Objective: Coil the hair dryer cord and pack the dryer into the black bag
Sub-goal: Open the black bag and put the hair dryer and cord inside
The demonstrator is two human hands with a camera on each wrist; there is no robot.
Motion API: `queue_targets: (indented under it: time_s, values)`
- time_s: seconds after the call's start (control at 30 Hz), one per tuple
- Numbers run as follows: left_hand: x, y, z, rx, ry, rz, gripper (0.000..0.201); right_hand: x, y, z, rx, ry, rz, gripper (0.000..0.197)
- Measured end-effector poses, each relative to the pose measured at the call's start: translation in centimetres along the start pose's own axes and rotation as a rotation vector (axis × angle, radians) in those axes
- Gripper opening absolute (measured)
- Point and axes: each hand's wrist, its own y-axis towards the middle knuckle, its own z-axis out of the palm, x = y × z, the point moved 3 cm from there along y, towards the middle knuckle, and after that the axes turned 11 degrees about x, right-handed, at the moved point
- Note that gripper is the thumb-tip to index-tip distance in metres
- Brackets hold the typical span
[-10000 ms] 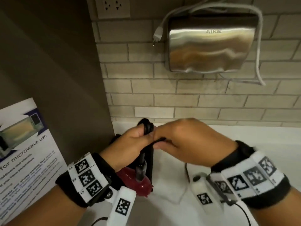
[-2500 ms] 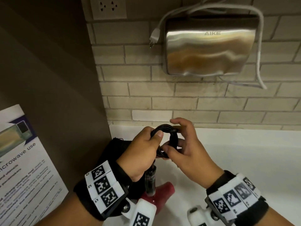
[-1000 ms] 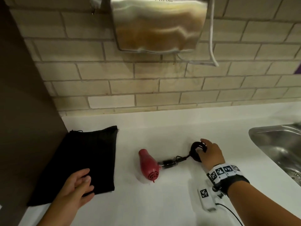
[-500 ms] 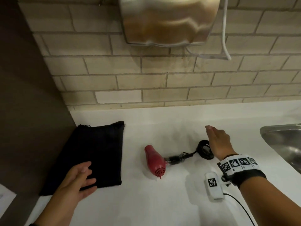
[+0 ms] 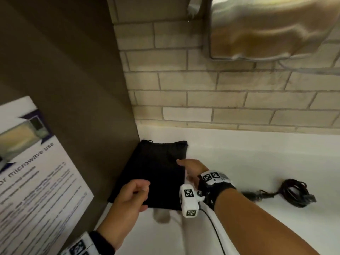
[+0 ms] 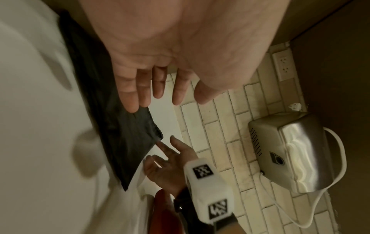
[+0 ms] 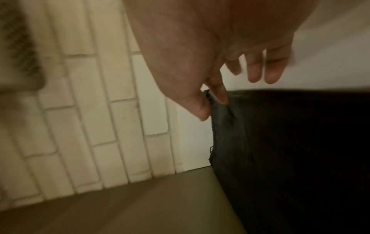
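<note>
The black bag [image 5: 158, 168] lies flat on the white counter [image 5: 248, 162] against the brown side panel. My left hand [image 5: 136, 192] hovers over its near left end and holds nothing; in the left wrist view its fingers [image 6: 132, 95] are straight above the bag [image 6: 124, 136]. My right hand [image 5: 185, 166] is open at the bag's right edge, with thumb and index fingertip by the hem [image 7: 222, 110]. The coiled black cord [image 5: 294, 192] lies released on the counter to the right. My right forearm hides the red dryer body; a red part [image 6: 162, 207] shows in the left wrist view.
A steel hand dryer [image 5: 266, 28] hangs on the brick wall above, with a white cable. The brown panel [image 5: 64, 89] bounds the counter on the left and carries a microwave poster [image 5: 27, 172]. A wall outlet [image 6: 283, 66] sits higher up.
My right hand left the coiled cord and moved left to the bag's right edge. The left hand stayed over the bag. The head view swung left.
</note>
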Motion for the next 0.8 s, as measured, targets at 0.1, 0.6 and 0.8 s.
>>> queue_targets:
  time_s: [0.1, 0.6, 0.8]
  values:
    - [-1.0, 0.3, -0.3, 0.031, 0.04, -0.006, 0.015, -0.5, 2.4, -0.1, 0.038, 0.141, 0.023, 0.071]
    - [-12.1, 9.8, 2.8, -0.05, 0.485, 0.177, 0.028, 2.8, -11.3, 6.0, 0.065, -0.656, -0.828, 0.056]
    - [-14.2, 6.9, 1.3, 0.048, 0.565, 0.534, 0.025, 6.3, -14.6, -0.2, -0.314, -0.199, -1.009, 0.033]
